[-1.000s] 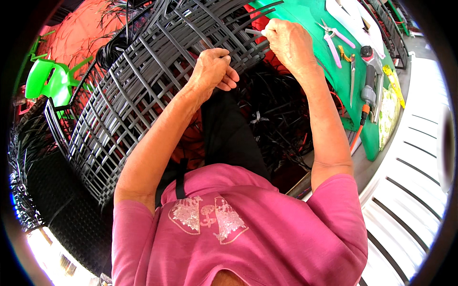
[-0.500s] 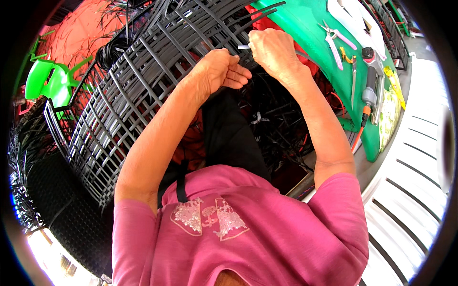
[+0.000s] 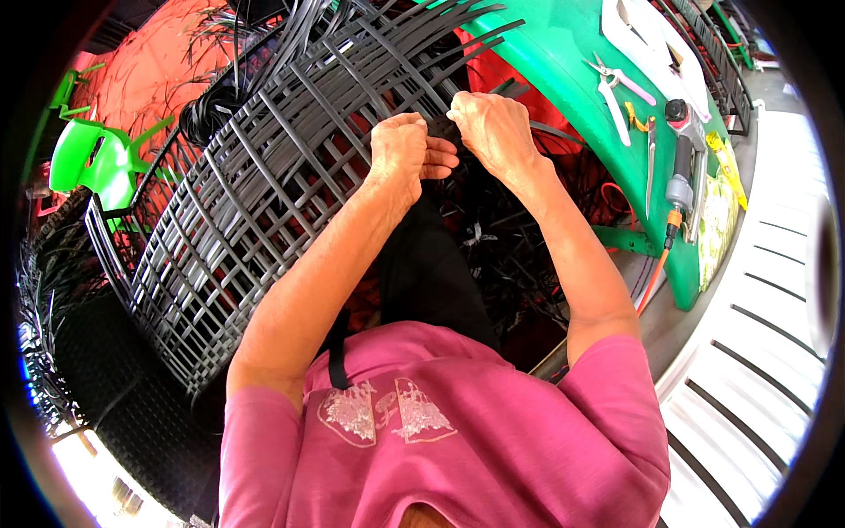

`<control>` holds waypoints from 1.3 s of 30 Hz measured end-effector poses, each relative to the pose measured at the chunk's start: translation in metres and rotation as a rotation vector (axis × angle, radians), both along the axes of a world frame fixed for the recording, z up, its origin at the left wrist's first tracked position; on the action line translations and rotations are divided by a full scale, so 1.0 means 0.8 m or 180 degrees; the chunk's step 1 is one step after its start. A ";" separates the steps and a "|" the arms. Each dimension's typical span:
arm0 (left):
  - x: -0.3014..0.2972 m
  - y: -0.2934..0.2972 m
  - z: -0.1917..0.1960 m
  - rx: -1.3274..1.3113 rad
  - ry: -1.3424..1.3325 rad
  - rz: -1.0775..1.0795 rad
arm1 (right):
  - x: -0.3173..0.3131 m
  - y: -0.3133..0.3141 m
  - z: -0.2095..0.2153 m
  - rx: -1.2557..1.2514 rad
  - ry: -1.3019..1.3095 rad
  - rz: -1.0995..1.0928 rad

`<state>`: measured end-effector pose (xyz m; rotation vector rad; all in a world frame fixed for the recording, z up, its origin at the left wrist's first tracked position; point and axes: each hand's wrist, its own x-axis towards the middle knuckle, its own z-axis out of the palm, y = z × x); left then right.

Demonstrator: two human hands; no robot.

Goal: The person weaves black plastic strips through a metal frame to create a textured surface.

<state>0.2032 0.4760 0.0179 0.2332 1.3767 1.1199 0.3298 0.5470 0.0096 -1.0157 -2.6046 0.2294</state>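
Observation:
A dark grey lattice of woven flat plastic strips (image 3: pixel 264 163) slants across in front of me, loose strip ends fanning out at its top. At its right edge my left hand (image 3: pixel 407 151) is closed, thumb and forefinger pinched and the other fingers loosely curled; what it pinches is hidden. Just right of it, my right hand (image 3: pixel 493 128) is closed in a fist, back upward, on a grey plastic strip (image 3: pixel 556 134) whose length seems to trail out to the right. The hands are a small gap apart.
A green table (image 3: pixel 546 53) at right holds pink-handled snips (image 3: pixel 620 84), an air tool (image 3: pixel 680 163) with an orange hose, and a yellow cutter (image 3: pixel 726 167). A white slatted surface (image 3: pixel 748 352) lies right. Far left are a green chair (image 3: pixel 101 167) and a black woven piece (image 3: pixel 123 387).
Both hands have moved down toward me, the right one more. The left thumb and forefinger have closed into a pinch. The light strip end poking from my right hand no longer shows.

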 end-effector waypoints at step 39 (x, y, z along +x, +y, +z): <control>-0.063 0.122 -0.014 0.3278 0.5346 -0.3389 | 0.035 0.069 0.029 -0.0430 -0.0247 -0.0185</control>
